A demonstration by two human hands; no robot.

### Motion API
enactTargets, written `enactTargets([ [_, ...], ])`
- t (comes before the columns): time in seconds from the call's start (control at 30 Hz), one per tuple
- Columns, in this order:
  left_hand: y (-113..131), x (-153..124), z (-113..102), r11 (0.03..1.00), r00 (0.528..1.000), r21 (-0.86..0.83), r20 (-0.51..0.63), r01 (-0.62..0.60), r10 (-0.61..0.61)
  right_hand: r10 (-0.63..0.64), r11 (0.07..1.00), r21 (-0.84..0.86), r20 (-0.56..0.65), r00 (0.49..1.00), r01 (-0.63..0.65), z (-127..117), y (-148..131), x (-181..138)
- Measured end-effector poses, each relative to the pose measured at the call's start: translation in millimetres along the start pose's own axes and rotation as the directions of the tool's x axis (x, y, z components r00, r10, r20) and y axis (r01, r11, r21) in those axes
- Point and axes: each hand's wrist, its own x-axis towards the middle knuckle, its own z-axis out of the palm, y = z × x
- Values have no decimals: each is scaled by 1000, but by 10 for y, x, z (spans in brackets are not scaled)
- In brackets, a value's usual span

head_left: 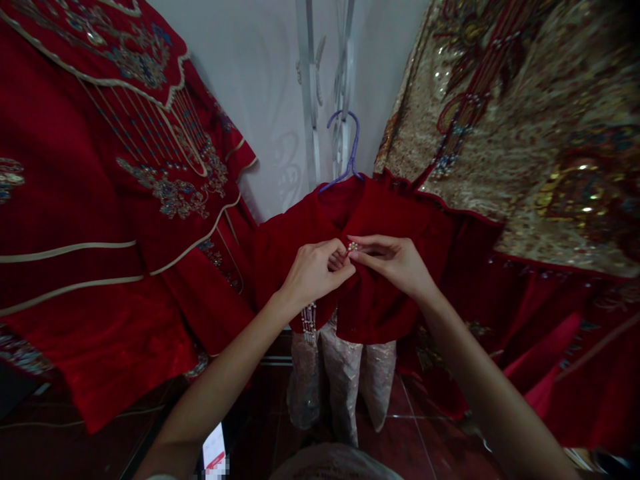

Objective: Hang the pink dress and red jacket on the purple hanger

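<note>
A small red velvet garment (380,293) hangs on a purple hanger (345,150) from a white metal stand (310,87). My left hand (315,270) pinches the garment's front edge at chest height. My right hand (395,260) meets it there, fingertips closed on a small pearl-like clasp (353,247). A beaded white tassel (310,323) dangles below my left hand. Pale sequined fabric (345,380) hangs under the red garment.
A large red embroidered robe (100,220) with gold trim fills the left. A gold sequined robe with red lining (540,133) fills the right. A white wall (255,73) lies behind. The floor (400,433) is dark red tile.
</note>
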Motion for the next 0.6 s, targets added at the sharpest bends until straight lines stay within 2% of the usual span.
enactTargets([
  [0.4,-135,42,-28,991,990,54,72,-123,119,25,1000,20,-23,999,-24,21,12,-13],
  [0.6,-208,32,46,981,988,126,65,-147,140,-42,999,-9,-80,996,41,198,61,-30],
])
